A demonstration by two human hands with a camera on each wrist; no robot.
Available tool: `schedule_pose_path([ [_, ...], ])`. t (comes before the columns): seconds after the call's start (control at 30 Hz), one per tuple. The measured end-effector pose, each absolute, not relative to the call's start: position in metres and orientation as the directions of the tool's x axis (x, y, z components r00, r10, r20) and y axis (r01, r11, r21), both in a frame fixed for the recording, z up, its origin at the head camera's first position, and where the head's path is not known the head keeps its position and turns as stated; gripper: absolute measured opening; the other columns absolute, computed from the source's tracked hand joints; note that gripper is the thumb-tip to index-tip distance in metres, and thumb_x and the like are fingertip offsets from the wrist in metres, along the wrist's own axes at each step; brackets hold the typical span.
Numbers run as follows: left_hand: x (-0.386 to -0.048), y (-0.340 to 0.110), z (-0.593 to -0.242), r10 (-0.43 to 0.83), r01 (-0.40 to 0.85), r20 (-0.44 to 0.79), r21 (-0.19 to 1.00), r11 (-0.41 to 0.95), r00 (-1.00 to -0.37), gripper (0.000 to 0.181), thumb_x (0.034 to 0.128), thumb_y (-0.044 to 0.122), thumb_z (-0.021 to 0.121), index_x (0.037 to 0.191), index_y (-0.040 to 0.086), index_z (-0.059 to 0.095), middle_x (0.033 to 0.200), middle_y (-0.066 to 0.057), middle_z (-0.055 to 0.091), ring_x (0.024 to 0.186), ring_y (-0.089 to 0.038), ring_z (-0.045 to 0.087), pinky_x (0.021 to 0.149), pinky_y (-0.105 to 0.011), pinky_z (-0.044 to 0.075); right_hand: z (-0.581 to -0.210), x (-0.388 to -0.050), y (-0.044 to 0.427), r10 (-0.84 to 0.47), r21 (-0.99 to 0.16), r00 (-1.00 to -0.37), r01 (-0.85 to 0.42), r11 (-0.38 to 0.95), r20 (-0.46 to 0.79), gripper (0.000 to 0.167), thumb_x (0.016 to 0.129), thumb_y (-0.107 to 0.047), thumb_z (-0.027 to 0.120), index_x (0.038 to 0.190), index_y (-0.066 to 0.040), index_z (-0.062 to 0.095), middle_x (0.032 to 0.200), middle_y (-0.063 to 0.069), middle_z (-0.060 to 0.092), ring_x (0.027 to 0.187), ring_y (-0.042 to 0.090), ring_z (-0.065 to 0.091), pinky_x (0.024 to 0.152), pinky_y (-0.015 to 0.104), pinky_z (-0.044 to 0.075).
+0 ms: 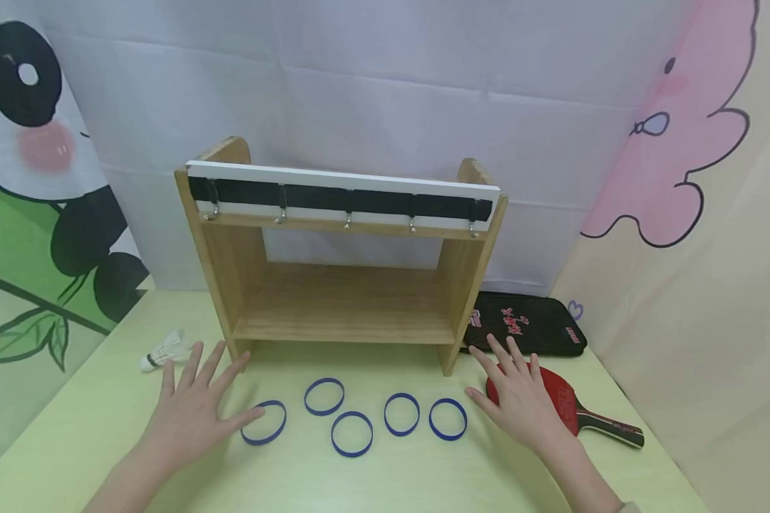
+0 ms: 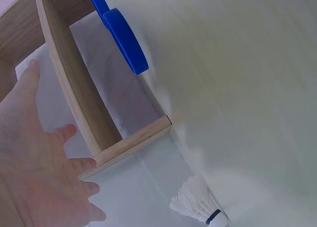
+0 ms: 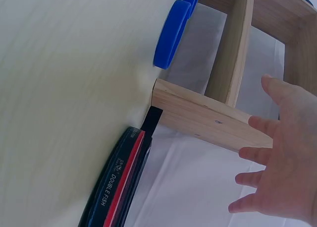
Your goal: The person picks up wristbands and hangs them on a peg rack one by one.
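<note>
My left hand (image 1: 192, 413) hovers with its fingers spread at the left, its thumb overlapping the leftmost of several blue rings in the head view. My right hand (image 1: 522, 402), fingers also spread, is held in front of the red table tennis paddle (image 1: 560, 394) and hides part of it. Neither hand holds anything. Between them the blue rings (image 1: 352, 454) lie scattered flat on the table. Behind the rings stands a wooden rack (image 1: 231, 271), its top front strip (image 1: 340, 197) white and black with several small metal hooks (image 1: 348, 222).
A white shuttlecock (image 1: 165, 350) lies at the left, beyond the left hand. To the right of the rack is a black paddle case (image 1: 526, 324). A pale cloth (image 1: 372, 107) hangs behind the rack, with cartoon-printed walls on both sides. The table (image 1: 334, 491) is light yellow.
</note>
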State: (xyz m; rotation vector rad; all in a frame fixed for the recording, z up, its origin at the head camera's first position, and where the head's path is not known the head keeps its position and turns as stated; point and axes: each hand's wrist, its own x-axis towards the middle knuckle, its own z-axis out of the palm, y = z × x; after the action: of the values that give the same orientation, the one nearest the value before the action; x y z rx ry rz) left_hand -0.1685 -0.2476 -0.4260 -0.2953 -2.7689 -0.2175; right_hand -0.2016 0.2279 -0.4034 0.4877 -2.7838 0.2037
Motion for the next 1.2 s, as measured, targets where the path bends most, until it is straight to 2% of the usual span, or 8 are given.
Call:
schedule_pose_path([
  [0.5,-0.167,-0.248,-0.417,0.205,0.257,0.393,0.083,0.963,-0.897,0.089,0.0761,0.071,0.057,0.147,0.022,0.033,0.153,-0.022,0.022,0.144,-0.038,-0.006,0.107,-0.057,-0.02,-0.398,-0.203,0.228,-0.328,-0.075,-0.877,-0.375,0.924,0.351,0.067,0.086,-0.054,0.06,0.144,-0.027,0.039,0.154,0.011,0.026,0.141,0.042,0.015,0.104,0.07,0.015],
  [0.7,-0.166,-0.249,-0.411,0.224,0.267,0.401,0.054,0.962,-0.888,0.091,0.075,0.072,0.057,0.146,0.022,0.033,0.153,-0.021,0.023,0.143,-0.041,0.004,0.109,-0.055,-0.019,-0.391,-0.204,0.229,-0.329,-0.07,-0.875,-0.376,0.924,0.356,0.066,0.087,-0.054,0.058,0.143,-0.026,0.039,0.155,0.01,0.023,0.142,0.04,0.013,0.104,0.071,0.015],
  [0.9,-0.167,-0.251,-0.404,0.255,0.285,0.416,0.012,0.958,-0.873,0.092,0.0735,0.074,0.056,0.145,0.02,0.035,0.151,-0.023,0.026,0.144,-0.036,-0.005,0.11,-0.053,-0.018,-0.377,-0.209,0.229,-0.334,-0.039,-0.863,-0.376,0.926,0.378,0.068,0.086,-0.052,0.061,0.144,-0.024,0.039,0.155,0.013,0.023,0.142,0.04,0.014,0.105,0.07,0.016],
  [1.03,-0.17,-0.254,-0.403,0.3,0.324,0.443,-0.022,0.946,-0.845,0.092,0.0731,0.073,0.058,0.143,0.017,0.039,0.149,-0.022,0.03,0.145,-0.03,-0.006,0.112,-0.046,-0.018,-0.37,-0.217,0.229,-0.334,-0.032,-0.855,-0.377,0.926,0.397,0.07,0.086,-0.049,0.062,0.145,-0.023,0.036,0.155,0.014,0.022,0.143,0.04,0.012,0.106,0.068,0.016],
  [1.13,-0.174,-0.256,-0.405,0.345,0.367,0.456,-0.043,0.929,-0.82,0.091,0.0732,0.07,0.062,0.142,0.013,0.042,0.149,-0.021,0.032,0.145,-0.03,0.001,0.115,-0.043,-0.012,-0.368,-0.226,0.229,-0.331,-0.048,-0.851,-0.382,0.923,0.407,0.072,0.086,-0.048,0.062,0.146,-0.022,0.033,0.156,0.015,0.019,0.143,0.038,0.01,0.108,0.066,0.015],
  [1.2,-0.177,-0.257,-0.408,0.369,0.394,0.453,-0.042,0.918,-0.811,0.091,0.0722,0.067,0.065,0.141,0.011,0.043,0.148,-0.021,0.034,0.144,-0.035,0.01,0.116,-0.049,0.001,-0.369,-0.232,0.228,-0.327,-0.058,-0.844,-0.386,0.921,0.425,0.072,0.087,-0.047,0.062,0.147,-0.02,0.032,0.155,0.016,0.019,0.144,0.037,0.01,0.108,0.065,0.016],
])
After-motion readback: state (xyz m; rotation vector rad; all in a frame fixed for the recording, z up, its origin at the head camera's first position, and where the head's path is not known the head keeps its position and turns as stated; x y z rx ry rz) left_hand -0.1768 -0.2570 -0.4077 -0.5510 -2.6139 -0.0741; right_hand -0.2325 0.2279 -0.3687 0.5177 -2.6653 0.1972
